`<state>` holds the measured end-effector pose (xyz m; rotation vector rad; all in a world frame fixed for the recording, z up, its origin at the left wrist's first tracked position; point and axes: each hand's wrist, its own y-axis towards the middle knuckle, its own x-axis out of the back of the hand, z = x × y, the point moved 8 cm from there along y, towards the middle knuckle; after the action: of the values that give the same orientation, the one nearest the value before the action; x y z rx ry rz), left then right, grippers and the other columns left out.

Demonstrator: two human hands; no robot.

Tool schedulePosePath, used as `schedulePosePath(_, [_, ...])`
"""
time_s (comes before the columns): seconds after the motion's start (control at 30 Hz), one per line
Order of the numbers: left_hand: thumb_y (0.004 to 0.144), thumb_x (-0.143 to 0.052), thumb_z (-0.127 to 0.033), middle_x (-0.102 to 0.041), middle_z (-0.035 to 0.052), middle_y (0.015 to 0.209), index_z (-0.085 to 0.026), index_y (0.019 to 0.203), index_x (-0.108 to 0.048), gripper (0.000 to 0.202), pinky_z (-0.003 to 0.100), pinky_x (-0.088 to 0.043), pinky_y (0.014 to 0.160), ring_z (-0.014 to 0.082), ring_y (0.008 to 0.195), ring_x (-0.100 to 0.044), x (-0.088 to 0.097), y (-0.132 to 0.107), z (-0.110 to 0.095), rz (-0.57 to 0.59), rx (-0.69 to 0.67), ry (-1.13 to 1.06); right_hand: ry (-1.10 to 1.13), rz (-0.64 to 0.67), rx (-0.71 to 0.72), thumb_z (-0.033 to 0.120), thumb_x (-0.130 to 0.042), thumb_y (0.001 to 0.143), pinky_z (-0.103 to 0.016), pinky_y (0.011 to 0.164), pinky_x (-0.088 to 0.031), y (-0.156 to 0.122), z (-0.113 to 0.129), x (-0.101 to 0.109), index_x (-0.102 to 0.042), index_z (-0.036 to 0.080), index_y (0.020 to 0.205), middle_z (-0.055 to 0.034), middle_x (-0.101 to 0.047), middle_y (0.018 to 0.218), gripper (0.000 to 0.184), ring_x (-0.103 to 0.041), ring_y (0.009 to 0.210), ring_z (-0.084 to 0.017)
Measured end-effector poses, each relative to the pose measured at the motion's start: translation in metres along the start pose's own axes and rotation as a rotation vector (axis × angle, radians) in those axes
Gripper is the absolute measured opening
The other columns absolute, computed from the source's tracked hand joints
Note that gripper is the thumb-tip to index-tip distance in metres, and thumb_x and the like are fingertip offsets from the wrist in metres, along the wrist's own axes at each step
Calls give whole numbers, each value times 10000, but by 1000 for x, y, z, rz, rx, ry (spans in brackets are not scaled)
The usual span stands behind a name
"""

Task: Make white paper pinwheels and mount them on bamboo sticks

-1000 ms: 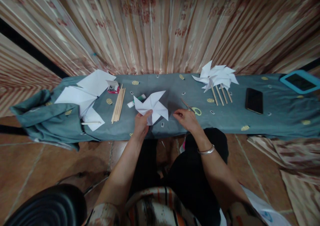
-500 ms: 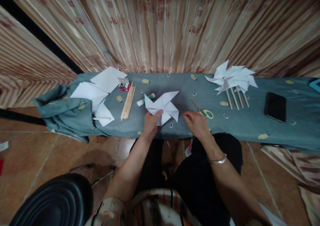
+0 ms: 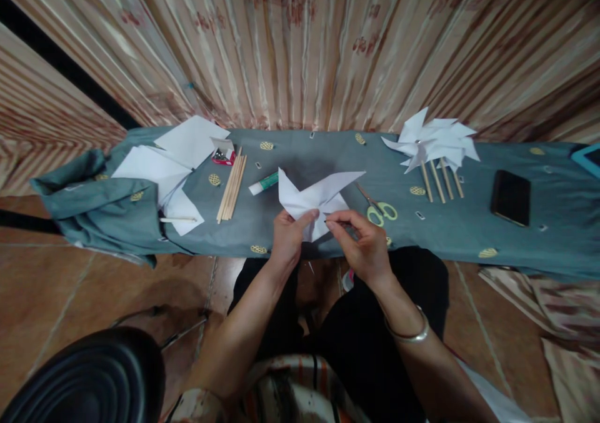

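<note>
A folded white paper pinwheel (image 3: pixel 315 197) is lifted slightly above the grey-blue cloth (image 3: pixel 300 160). My left hand (image 3: pixel 287 238) grips its lower left part, fingers closed on the paper. My right hand (image 3: pixel 363 240) has its thumb and forefinger pinched at the pinwheel's lower right edge; something small and thin seems held there, too small to name. A silver bangle sits on my right wrist.
Green-handled scissors (image 3: pixel 382 209) lie just right of my hands. A glue stick (image 3: pixel 263 183), wooden sticks (image 3: pixel 231 186), a small red box (image 3: pixel 223 155) and white paper sheets (image 3: pixel 162 167) lie to the left. Finished pinwheels on sticks (image 3: pixel 434 145) and a black phone (image 3: pixel 510 197) are on the right. A black stool (image 3: pixel 84 382) stands lower left.
My right hand has come off the cloth and moved left to pinch the pinwheel's edge. The pinwheel has been raised and tilted by my left hand.
</note>
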<state>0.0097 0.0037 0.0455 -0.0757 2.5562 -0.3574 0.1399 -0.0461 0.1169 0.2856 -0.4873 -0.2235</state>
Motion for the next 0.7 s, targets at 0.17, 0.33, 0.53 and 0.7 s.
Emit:
schedulePosePath(0.17, [534, -843, -232, -748, 26, 747, -131, 779, -732, 288, 249, -503, 646, 127, 623, -637, 0, -4, -9, -21, -85, 78, -208, -32, 244, 194, -558, 902, -314, 739, -503, -4, 23, 7, -665, 207, 880, -35, -724, 864, 110, -639, 804, -180])
schedulePosePath(0.33, [544, -841, -206, -747, 11, 737, -141, 772, -733, 260, 234, -501, 634, 114, 611, -631, -2, -6, -14, 5, -106, 92, -232, -43, 267, 171, -566, 897, -304, 696, -492, -9, 33, 10, -658, 213, 895, -26, -714, 854, 102, -622, 765, -168])
schedulePosePath(0.53, [537, -854, -237, -741, 24, 706, -140, 723, -736, 241, 245, -503, 618, 128, 597, -633, -17, -19, -15, 79, -64, 122, -54, -73, 53, 198, -634, 853, -261, 627, -452, -8, 18, 19, -676, 221, 898, 21, -627, 723, 66, -537, 638, -124])
schedulePosePath(0.7, [531, -858, -243, -745, 21, 703, -152, 707, -744, 228, 248, -510, 617, 130, 595, -636, -22, -25, -19, 95, -66, 135, 138, -79, -61, 214, -671, 816, -251, 600, -448, -7, 7, 22, -685, 220, 857, 22, -645, 723, 45, -546, 628, -118])
